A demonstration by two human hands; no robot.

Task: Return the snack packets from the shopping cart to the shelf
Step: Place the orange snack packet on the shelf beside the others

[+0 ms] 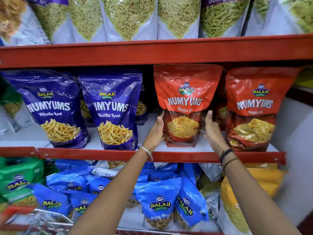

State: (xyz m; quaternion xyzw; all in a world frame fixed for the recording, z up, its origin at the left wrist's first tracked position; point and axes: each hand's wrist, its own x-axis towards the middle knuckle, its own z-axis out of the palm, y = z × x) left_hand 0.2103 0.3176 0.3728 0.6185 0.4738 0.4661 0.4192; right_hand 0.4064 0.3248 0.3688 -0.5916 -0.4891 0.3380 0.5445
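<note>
A red Numyums Bhujia Sev packet stands upright on the middle shelf, near its front edge. My left hand presses flat against the packet's lower left side. On the packet's lower right side, my right hand does the same, so the packet is held between both palms. A second red packet stands just to the right, close to my right hand. The shopping cart's wire rim shows at the bottom left.
Two purple Numyums packets stand left of the red one, with a gap between. Blue Balaji packets crowd the lower shelf, with green ones at left and yellow ones at right. Clear sev packets line the top shelf.
</note>
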